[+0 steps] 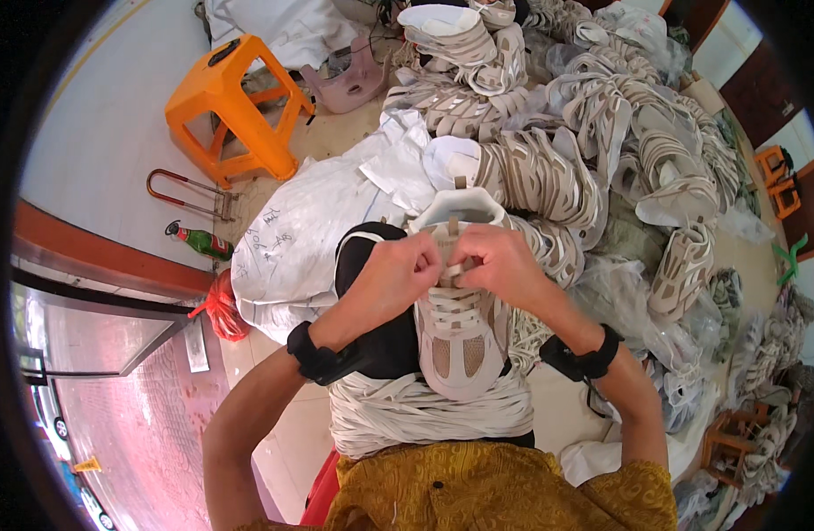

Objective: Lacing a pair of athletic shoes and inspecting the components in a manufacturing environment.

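Note:
A beige and white sneaker (pixel 464 350) rests on my lap with its toe toward me and its collar away from me. White shoelace (pixel 454 305) runs crosswise through the lower eyelets over the tongue. My left hand (pixel 405 267) is closed in a pinch at the left side of the tongue, its fingertips mostly hidden. On the other side, my right hand (pixel 497 258) pinches the lace near the upper eyelets. Both hands nearly meet over the tongue. A thick bundle of loose white laces (pixel 424 411) lies across my thighs, just below the toe.
Stacks of similar shoes (pixel 540 181) pile up ahead and to the right, some among clear plastic bags (pixel 615 288). A white sack (pixel 309 234) lies at the left. Beyond it stand an orange stool (pixel 234 66) and a green bottle (pixel 200 241); a red bag (pixel 224 310) sits nearby.

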{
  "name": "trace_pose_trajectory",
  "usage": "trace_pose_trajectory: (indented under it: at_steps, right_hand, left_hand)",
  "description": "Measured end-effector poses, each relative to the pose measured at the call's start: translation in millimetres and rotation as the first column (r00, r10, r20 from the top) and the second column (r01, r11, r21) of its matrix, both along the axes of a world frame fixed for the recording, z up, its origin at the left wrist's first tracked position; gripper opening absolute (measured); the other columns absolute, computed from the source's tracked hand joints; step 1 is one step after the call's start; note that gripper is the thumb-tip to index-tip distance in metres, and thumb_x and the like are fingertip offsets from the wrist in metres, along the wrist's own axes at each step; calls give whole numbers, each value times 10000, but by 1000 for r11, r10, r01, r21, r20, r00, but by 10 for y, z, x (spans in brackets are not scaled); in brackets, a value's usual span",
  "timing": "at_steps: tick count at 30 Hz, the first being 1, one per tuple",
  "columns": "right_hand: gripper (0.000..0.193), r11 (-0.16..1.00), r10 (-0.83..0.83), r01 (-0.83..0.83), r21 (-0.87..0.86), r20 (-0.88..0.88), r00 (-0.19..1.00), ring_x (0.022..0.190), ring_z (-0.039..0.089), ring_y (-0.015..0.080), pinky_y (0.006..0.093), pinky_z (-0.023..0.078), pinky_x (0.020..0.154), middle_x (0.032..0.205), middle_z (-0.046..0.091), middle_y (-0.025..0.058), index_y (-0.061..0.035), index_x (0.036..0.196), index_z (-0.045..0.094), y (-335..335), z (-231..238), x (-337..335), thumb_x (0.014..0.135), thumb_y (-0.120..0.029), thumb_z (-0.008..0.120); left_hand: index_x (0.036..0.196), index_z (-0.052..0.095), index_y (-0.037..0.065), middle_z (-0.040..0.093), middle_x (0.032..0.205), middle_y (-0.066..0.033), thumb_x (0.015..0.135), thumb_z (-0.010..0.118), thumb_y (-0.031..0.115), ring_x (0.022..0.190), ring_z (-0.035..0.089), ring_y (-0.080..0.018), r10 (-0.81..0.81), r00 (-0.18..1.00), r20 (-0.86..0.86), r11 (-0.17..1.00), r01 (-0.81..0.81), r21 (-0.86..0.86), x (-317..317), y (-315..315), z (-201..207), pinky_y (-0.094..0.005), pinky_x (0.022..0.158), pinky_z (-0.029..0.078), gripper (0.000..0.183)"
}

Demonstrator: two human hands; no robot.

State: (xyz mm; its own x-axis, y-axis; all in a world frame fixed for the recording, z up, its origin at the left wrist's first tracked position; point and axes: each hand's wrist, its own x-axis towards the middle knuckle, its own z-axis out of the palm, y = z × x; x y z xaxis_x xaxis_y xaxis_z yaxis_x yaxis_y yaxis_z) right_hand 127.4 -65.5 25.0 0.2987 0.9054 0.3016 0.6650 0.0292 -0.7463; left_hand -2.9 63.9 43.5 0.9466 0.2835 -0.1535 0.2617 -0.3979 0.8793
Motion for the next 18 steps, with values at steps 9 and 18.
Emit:
trace_pose_trajectory:
  at_steps: [9,18]
  right_hand:
    - [145,987,28,-32,-157,-32,999,637,544,245,337,408,551,664,530,48,-60,650,599,-7,95,15,563,-155,667]
    - [166,988,118,-144,52,341,933,578,526,195,295,421,524,643,511,39,-30,615,545,18,52,44,541,-87,682]
  left_hand:
    - [815,539,7,555,669,-17,799,513,55,567,545,-67,100,995,-25,986,-102,-134,-26,84,44,-193,475,445,57]
    - [871,568,-18,574,748,-42,817,458,39,596,564,-86,25,998,-62,985,-35,-170,-54,140,29,-199,504,456,135]
